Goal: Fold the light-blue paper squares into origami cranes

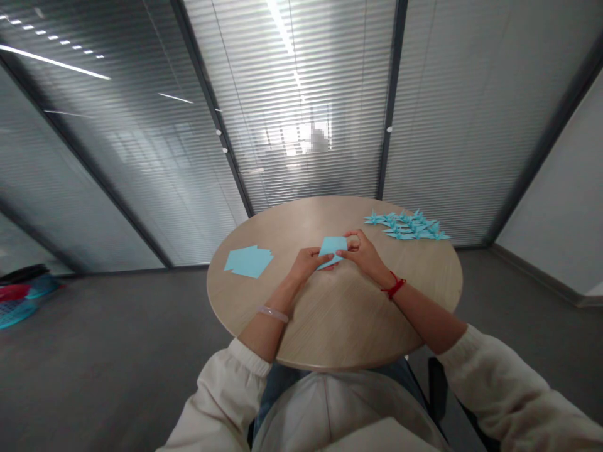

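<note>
Between my two hands is a light blue sheet of folding paper, held up just over the middle of the table. My left hand pinches its lower left edge, thumb on top. On the other side, my right hand grips the right edge between thumb and fingers. Whether the paper has creases is too small to tell. To the left lies a loose stack of light blue paper sheets, fanned unevenly. Several folded light blue paper cranes sit grouped at the far right.
The round wooden table stands close to a glass partition with blinds. Blue and red baskets are on the floor at the far left. A dark chair armrest shows at the lower right.
</note>
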Action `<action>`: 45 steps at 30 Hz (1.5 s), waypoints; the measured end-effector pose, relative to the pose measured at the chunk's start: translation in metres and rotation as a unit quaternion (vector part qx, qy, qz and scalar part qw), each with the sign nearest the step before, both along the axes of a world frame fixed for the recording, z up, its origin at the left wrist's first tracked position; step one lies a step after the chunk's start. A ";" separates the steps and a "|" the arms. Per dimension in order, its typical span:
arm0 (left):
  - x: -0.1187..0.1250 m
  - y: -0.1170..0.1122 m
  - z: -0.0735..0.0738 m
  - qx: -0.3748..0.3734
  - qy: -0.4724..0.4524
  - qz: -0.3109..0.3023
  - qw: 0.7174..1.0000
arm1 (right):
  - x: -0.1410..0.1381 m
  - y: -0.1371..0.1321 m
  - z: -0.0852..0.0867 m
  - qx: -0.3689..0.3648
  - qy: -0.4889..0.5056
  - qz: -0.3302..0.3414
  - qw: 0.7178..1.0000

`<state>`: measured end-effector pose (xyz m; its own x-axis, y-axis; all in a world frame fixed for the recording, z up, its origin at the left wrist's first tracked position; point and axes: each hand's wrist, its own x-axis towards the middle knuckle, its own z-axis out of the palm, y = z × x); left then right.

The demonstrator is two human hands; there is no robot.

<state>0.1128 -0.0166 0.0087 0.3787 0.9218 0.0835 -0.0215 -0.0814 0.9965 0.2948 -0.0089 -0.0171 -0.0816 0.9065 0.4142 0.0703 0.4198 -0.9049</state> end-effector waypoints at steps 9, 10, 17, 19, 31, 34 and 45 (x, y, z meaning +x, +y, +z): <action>0.002 -0.002 0.000 0.015 0.020 -0.032 0.999 | -0.003 -0.005 0.005 0.001 -0.002 0.029 1.000; 0.002 -0.001 -0.001 0.015 0.026 -0.038 0.999 | -0.003 -0.005 0.005 0.008 -0.020 0.016 1.000; 0.001 0.003 -0.004 0.006 0.013 -0.008 1.000 | -0.001 -0.009 0.008 0.048 -0.060 -0.043 0.996; 0.000 0.003 -0.002 0.008 0.001 0.014 1.000 | -0.001 -0.009 0.009 0.041 -0.040 -0.051 0.997; -0.005 0.006 0.006 0.090 -0.067 0.152 0.982 | -0.003 -0.007 0.009 -0.058 0.061 0.019 0.996; -0.004 0.007 0.005 0.104 -0.068 0.154 0.980 | -0.003 -0.008 0.009 -0.073 0.049 0.055 0.995; -0.001 0.006 0.004 0.147 -0.025 0.098 0.984 | -0.004 -0.011 0.010 -0.052 -0.076 0.067 0.993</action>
